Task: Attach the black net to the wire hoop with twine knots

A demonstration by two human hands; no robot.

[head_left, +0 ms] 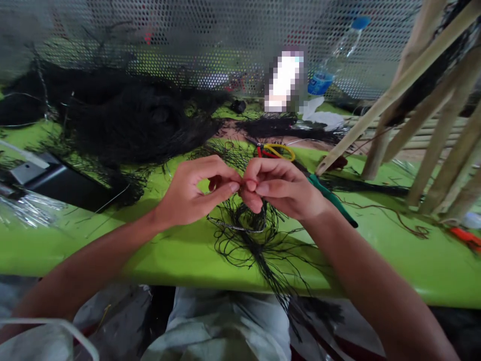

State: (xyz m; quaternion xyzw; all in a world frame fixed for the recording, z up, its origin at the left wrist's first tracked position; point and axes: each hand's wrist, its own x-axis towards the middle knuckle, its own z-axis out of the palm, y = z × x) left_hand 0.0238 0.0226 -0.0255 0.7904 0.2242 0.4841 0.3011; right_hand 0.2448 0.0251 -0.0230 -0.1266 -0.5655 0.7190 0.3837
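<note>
Close together at the middle of the view, my left hand (191, 189) and my right hand (283, 188) pinch with thumb and forefinger, fingertips touching. Thin black cord (259, 253) hangs under the fingertips in a loose bundle of loops and ends, falling over the table's front edge. The pinched spot itself is mostly hidden by the fingers. Below the hands a thin dark wire loop (238, 228) curves among the cords. Behind my right wrist lies a green-handled tool (334, 203), partly covered. Beyond the fingers are red and yellow handles (276, 151) of another tool.
A large heap of black netting or fiber (143, 113) fills the back left of the green table (391, 271). Beside it sit a black box-like object (71, 183) and metal wires (30, 210). A lit phone (283, 82), a bottle (323, 80) and wooden sticks (361, 130) stand behind and right.
</note>
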